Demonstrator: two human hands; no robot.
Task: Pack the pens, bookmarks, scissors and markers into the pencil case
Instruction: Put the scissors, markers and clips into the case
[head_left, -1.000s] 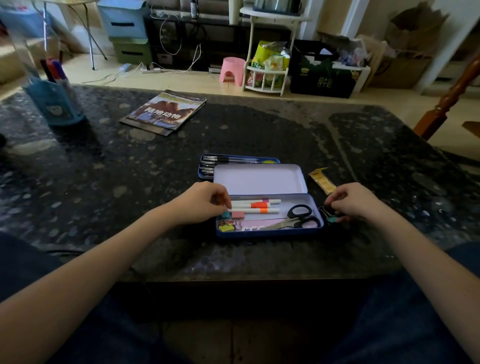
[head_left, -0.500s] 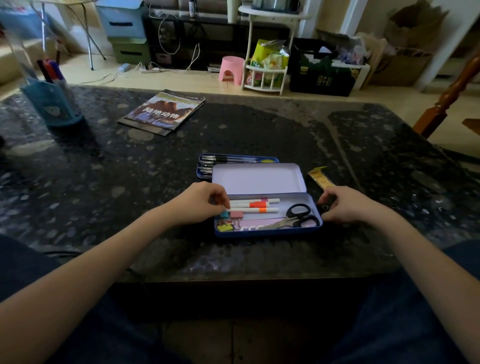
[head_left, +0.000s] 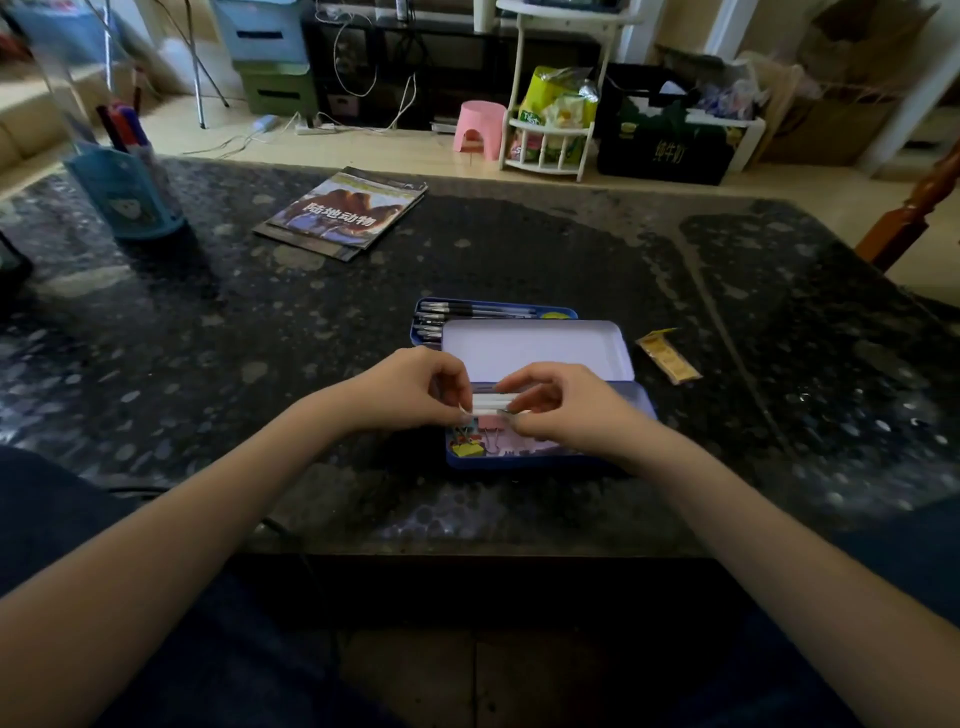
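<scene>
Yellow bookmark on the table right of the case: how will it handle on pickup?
The bookmark looks like a thin flat strip, so probably floppy and very light. It lies flat on the glossy stone table, so a top pinch may slip; sliding it or lifting an edge likely works better. Flat, so unlikely to roll.

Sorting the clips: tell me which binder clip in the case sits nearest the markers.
The pink binder clip, lying just below the white markers between both hands. The yellow binder clip lies lower, towards the case's front left corner.
</scene>
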